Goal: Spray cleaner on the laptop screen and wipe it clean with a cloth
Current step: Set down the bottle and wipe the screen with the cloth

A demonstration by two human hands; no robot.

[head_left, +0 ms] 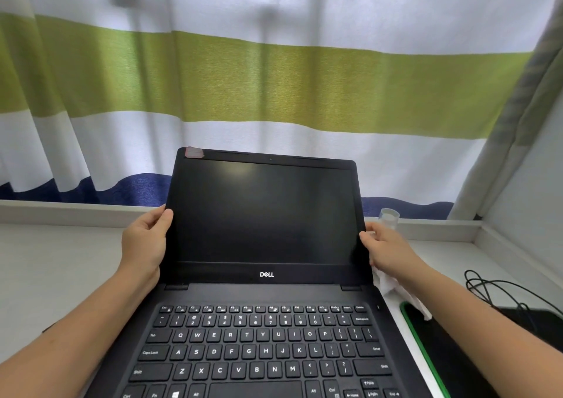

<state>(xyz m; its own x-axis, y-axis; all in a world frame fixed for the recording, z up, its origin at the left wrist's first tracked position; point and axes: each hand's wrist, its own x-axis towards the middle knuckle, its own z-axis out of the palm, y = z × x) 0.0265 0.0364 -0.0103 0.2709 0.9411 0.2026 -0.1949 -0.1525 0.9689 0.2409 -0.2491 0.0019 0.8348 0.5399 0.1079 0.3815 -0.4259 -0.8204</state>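
While both hands are gripping the lid edges, status as follows:

Step in hand: person is setting the laptop [265,275] lid angle, judging by the grip on both sides; spraying and wiping look not yet begun.

Left hand [146,242]: is clasping the left edge of the lid, thumb on the front bezel, fingers behind and hidden.

Right hand [387,248]: is pinching the right edge of the lid; something white is showing under the palm, so it may also be holding the cloth [396,288], cannot tell for sure.

Screen [265,211]: is sitting dark and upright, tilted slightly back, faint glare near the top; no droplets or streaks are visible.

Cloth: white, crumpled, is trailing below the right wrist onto the mouse pad [432,352], just beside the laptop's right hinge.

Bottle [389,216]: a clear cap is showing behind the right hand, near the back ledge; likely the cleaner, body hidden.

Doing it well: keep pressure on the bezel only, not the panel; keep both sides even so the hinges are not twisting; stop at an angle that faces the person squarely.

Risk: cables [499,294] are lying well to the right, clear of the work.

Next need: one hand free for the bottle.
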